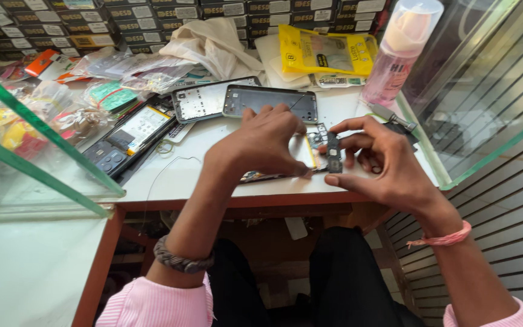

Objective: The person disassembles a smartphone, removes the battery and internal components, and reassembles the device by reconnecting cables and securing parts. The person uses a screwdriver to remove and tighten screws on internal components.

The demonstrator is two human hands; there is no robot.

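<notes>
Phone was opened up at the table's six o'clock edge. Left hand pressed down on it, fingers together; right hand pinched a small dark board just off its three o'clock side. Looked midway, nothing reassembled.

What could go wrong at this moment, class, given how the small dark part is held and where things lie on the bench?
The small dark part is only pinched by the right hand, so it could drop. The opened phone under the left hand lies near the table edge. The pink bottle could tip.
</notes>
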